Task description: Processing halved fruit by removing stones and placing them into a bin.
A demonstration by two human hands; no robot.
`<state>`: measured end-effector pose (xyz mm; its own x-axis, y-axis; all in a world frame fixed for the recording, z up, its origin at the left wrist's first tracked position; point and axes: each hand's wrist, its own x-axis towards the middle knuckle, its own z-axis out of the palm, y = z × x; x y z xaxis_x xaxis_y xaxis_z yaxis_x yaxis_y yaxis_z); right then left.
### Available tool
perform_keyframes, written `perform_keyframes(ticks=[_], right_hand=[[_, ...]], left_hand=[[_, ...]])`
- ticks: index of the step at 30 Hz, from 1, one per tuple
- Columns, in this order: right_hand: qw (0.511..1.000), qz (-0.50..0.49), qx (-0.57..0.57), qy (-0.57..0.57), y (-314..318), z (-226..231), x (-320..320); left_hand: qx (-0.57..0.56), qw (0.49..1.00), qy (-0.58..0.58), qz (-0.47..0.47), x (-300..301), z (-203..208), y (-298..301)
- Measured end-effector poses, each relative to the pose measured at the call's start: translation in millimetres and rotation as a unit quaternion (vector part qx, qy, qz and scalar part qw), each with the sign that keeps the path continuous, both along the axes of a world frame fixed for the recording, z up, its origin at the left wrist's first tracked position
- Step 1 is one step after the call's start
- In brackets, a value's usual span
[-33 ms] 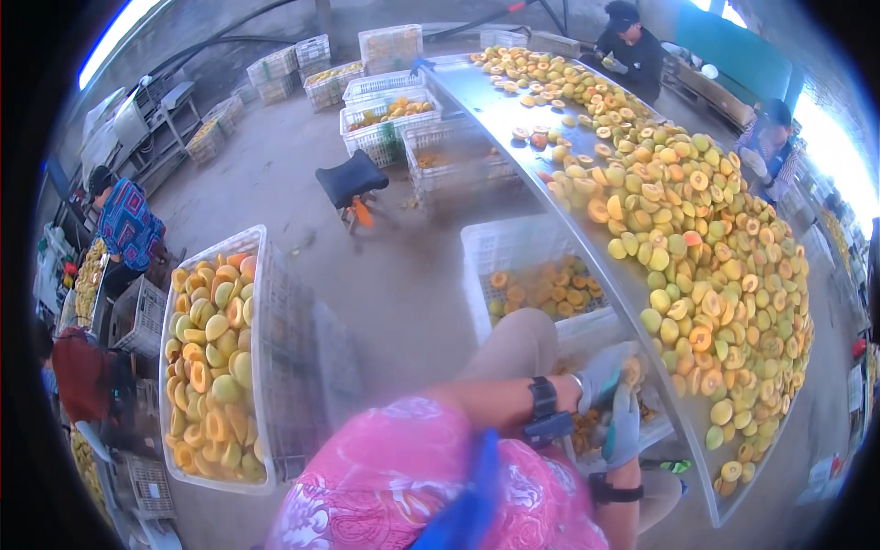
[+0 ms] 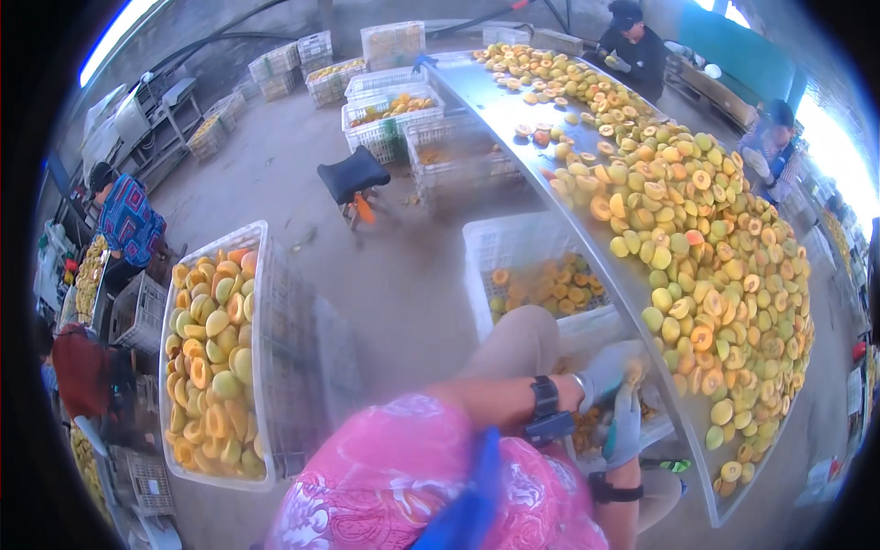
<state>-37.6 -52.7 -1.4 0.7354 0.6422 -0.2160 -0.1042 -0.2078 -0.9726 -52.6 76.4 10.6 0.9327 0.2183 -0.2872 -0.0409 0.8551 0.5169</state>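
Observation:
Both my hands wear pale grey-green gloves and meet beside the near edge of a metal table (image 2: 566,190). My left hand (image 2: 600,374) is closed around a halved yellow peach (image 2: 633,371), cut flesh partly showing. Just below it, my right hand (image 2: 622,429) has its fingers closed against the same spot; what they grip, if anything, is hidden. Under my hands, a white crate (image 2: 653,431) holds orange-yellow pieces, partly covered by my arms. A large heap of peach halves (image 2: 715,266) covers much of the table.
Left of me stands a tall white crate (image 2: 263,357) full of peach halves. Ahead, another white crate (image 2: 472,266) holds more. A black-seated stool (image 2: 354,174) and several crates stand farther off. People work across the table (image 2: 632,55) and at the far left (image 2: 130,225).

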Motion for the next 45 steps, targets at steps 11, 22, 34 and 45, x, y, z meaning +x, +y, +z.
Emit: perform_keyframes(ticks=[11,22,34,45], right_hand=[[0.994,0.053,0.025,0.095,-17,-73,17],[0.845,0.085,0.213,0.482,-19,23,-11],[0.634,0.247,0.387,0.622,-23,-23,2],[0.660,0.193,0.406,0.602,-27,-15,13]], left_hand=[[0.239,0.965,-0.110,-0.012,16,-42,13],[0.400,0.908,-0.009,-0.127,5,2,13],[0.064,0.974,0.009,-0.217,11,-31,13],[0.400,0.904,-0.124,0.084,47,-28,94]])
